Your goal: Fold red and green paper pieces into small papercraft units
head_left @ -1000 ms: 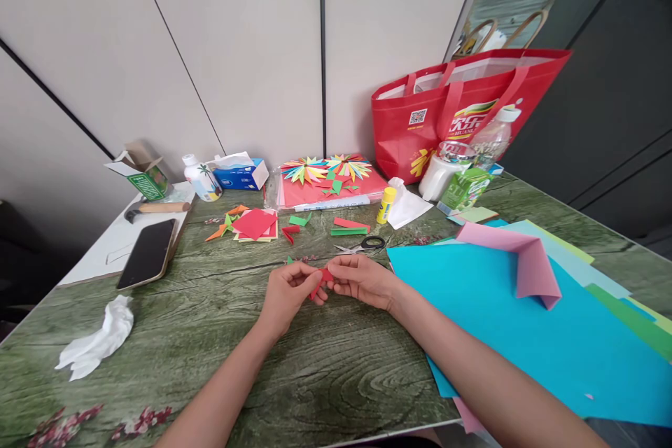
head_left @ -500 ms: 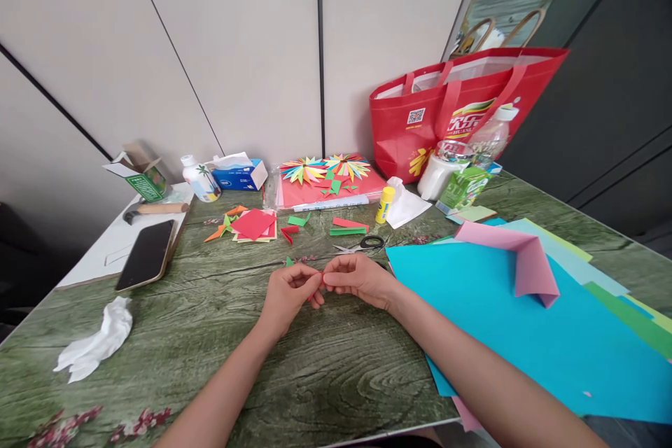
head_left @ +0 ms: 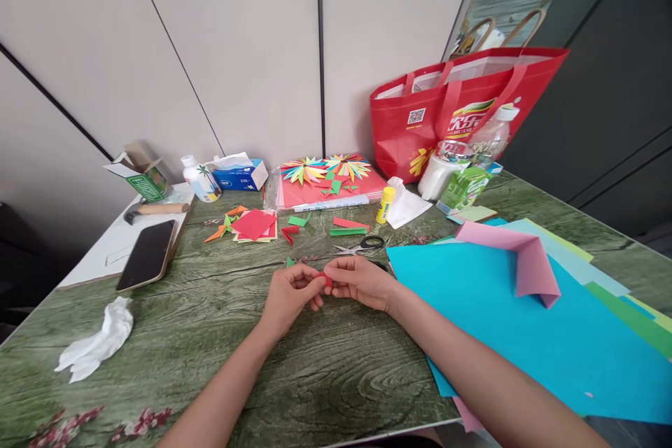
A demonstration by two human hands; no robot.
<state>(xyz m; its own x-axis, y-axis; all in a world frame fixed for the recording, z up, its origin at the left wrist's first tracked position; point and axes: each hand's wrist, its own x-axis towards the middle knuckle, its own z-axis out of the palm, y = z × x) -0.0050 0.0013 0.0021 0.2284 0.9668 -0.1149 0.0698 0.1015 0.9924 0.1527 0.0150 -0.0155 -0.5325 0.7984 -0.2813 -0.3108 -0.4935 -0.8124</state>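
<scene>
My left hand [head_left: 288, 292] and my right hand [head_left: 358, 281] meet at the middle of the green wood-grain table [head_left: 220, 336]. Both pinch one small piece of red paper [head_left: 325, 278] between their fingertips; most of it is hidden by the fingers. Scissors [head_left: 363, 246] lie just beyond my right hand. A small green paper scrap [head_left: 289, 261] lies just behind my left hand.
Large blue paper sheets [head_left: 504, 322] with a folded pink sheet [head_left: 525, 259] cover the right. Farther back lie red and green paper bits [head_left: 254, 225], coloured paper stars [head_left: 325, 169], a glue stick [head_left: 385, 204], a red bag [head_left: 456, 108]. A phone [head_left: 148, 254] and crumpled tissue [head_left: 99, 343] lie left.
The red paper showed more between my fingers a second ago; my fingertips have closed in on it and now hide most of it. Both hands stay in place.
</scene>
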